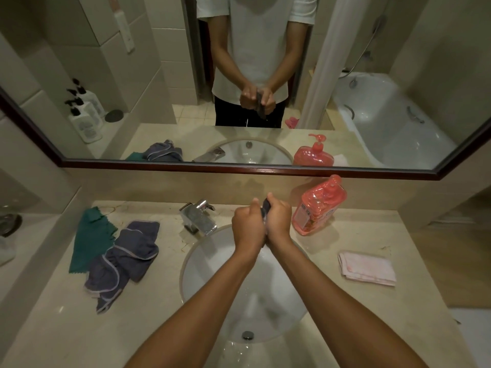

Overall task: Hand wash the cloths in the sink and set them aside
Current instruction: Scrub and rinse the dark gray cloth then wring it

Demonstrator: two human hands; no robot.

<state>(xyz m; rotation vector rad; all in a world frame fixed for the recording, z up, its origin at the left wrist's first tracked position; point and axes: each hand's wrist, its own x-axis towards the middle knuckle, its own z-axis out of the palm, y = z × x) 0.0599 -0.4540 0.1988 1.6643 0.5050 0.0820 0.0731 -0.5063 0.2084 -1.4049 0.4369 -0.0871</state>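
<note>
1. We see a wide mirror (372, 75) on the wall behind the table (345, 301); it reflects the person and a bathtub.
2. The round white sink (202, 274) is set in the middle of the table, with the chrome tap (198, 216) at its far rim.
3. Left of the sink lie a crumpled grey-blue cloth (125, 258) and, touching it, a green cloth (89, 240).
4. A red soap bottle (318, 205) stands right of the tap; nearer us a folded pink cloth (366, 268) lies flat.
5. Above the sink, our left hand (248, 225) and right hand (279, 217) press together, each grip closed around a small dark cloth (266, 205), squeezed between them.
</note>
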